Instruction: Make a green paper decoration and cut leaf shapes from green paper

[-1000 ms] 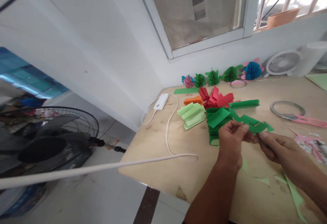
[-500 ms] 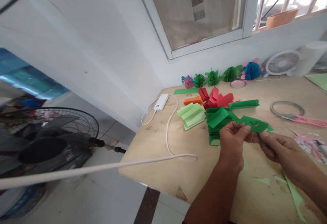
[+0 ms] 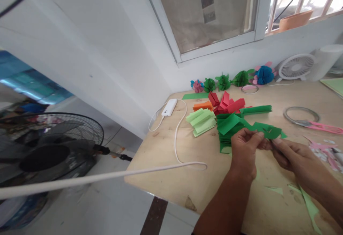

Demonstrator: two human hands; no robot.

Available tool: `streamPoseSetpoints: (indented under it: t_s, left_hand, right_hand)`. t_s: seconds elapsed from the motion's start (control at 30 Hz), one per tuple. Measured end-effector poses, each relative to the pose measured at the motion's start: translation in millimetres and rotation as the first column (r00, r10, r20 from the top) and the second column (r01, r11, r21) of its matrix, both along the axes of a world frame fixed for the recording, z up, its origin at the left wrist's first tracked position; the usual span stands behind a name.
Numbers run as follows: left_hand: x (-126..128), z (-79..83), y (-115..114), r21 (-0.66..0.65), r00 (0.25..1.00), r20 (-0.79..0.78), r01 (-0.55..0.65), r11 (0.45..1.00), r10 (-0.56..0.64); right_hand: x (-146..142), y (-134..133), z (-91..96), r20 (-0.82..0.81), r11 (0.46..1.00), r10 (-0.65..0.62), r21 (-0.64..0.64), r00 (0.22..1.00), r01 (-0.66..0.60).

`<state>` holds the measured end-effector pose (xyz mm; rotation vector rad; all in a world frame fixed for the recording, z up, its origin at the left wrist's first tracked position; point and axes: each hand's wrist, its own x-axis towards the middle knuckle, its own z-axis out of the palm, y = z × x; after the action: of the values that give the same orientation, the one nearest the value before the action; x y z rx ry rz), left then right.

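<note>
My left hand [image 3: 245,152] and right hand [image 3: 292,158] are both pinched closed on a cut green paper strip [image 3: 268,132]; they seem to lift it taut above the wooden table [image 3: 160,170], just beside a folded green paper stack [image 3: 227,131].

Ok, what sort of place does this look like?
Likely a home craft corner: folded green paper, a row of paper honeycomb balls, and pink-handled scissors.

Folded green paper [image 3: 227,131] blocks the hands [image 3: 245,151] [image 3: 294,158] from the red paper folds [image 3: 227,103].
</note>
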<state>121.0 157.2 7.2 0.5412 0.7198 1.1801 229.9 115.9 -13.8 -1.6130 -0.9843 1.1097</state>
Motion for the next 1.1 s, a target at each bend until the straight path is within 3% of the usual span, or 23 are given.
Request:
streamPoseSetpoints:
  t_s: [0.73, 0.93, 1.1]
  left_hand:
    - [-4.8, 1.0, -0.5, 0.082, 0.996, -0.088, 0.02, 0.996, -0.013]
    - [-8.2, 1.6, 4.6, 0.094, 0.993, -0.097, -0.064, 0.994, 0.073]
    - [-7.5, 0.4, 6.8, 0.08, 0.993, -0.094, -0.065, 0.995, 0.073]
  right_hand:
    - [3.7, 2.0, -7.0, -0.032, 1.0, -0.004, -0.027, 0.999, 0.003]
    - [5.4, 0.7, -7.8, -0.027, 0.999, 0.03, -0.04, 0.999, -0.031]
    - [4.9, 0.8, -7.7, -0.022, 0.998, 0.038, -0.04, 0.999, -0.039]
